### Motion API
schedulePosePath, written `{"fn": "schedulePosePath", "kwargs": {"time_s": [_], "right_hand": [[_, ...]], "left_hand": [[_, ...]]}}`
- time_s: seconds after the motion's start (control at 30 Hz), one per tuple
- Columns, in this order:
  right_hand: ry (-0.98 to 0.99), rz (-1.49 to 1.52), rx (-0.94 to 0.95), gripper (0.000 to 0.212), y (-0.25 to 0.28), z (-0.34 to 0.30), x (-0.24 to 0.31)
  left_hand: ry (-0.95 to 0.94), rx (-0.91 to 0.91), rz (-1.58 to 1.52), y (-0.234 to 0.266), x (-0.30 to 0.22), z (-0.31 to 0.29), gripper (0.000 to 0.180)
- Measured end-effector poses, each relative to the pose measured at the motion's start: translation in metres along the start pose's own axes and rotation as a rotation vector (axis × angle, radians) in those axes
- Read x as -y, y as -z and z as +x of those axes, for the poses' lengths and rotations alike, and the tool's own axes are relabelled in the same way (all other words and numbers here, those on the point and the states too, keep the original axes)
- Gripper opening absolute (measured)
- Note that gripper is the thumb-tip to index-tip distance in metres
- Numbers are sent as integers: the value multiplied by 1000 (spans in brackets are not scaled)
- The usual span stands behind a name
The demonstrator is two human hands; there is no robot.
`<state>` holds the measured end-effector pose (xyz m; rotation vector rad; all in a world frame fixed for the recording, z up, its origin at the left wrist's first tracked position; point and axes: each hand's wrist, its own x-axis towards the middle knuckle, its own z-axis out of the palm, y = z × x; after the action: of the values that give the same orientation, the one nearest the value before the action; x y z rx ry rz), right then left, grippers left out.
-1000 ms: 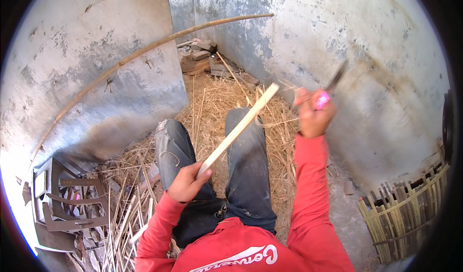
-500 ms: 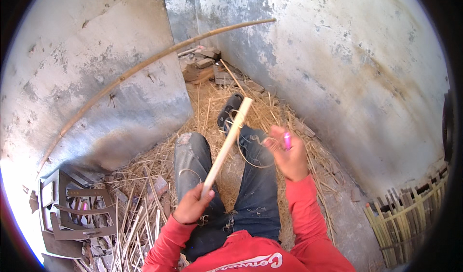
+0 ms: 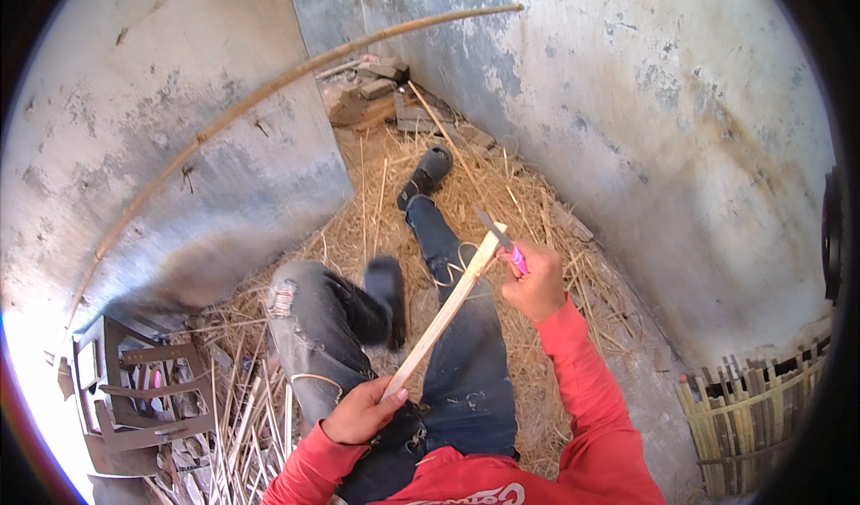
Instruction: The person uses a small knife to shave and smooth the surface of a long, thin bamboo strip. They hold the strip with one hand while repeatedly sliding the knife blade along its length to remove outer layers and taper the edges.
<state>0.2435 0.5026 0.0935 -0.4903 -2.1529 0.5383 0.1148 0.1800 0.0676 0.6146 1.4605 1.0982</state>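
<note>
My left hand point(image 3: 365, 408) grips the lower end of a pale bamboo strip point(image 3: 444, 315), which slants up and to the right above my legs. In my right hand point(image 3: 536, 281) is a knife point(image 3: 494, 227) with a pink handle, its dark blade lying across the strip's upper end. Thin curled shavings point(image 3: 457, 268) hang by the strip near that end. Another curled shaving point(image 3: 315, 380) rests on my left thigh. The fingers of both hands are closed.
Straw-like shavings and split sticks point(image 3: 246, 415) cover the floor around my legs. A dark metal frame point(image 3: 148, 389) stands at the left, a slatted bamboo basket point(image 3: 752, 415) at the right. Bricks point(image 3: 381, 84) lie in the far corner. A long bent pole point(image 3: 269, 90) leans along the wall.
My right hand has moved down slightly, bringing the knife onto the strip's upper end. The strip tilts further right. My left knee has shifted left, and a second dark shoe now shows.
</note>
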Motion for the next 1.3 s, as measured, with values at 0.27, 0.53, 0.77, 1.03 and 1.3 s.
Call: {"fn": "schedulePosePath", "kwargs": {"time_s": [0.27, 0.53, 0.77, 1.03, 1.3], "right_hand": [[-619, -536, 26, 8, 82, 42, -165], [-93, -279, -64, 41, -9, 1, -85], [-236, 36, 346, 53, -98, -18, -4], [-61, -179, 377, 60, -138, 1, -27], [230, -310, 399, 64, -140, 26, -94]], "left_hand": [[131, 46, -375, 31, 14, -23, 26], [228, 58, -393, 56, 12, 39, 52], [352, 159, -610, 72, 14, 78, 51], [364, 171, -610, 68, 14, 75, 51], [328, 46, -541, 56, 10, 88, 49]]}}
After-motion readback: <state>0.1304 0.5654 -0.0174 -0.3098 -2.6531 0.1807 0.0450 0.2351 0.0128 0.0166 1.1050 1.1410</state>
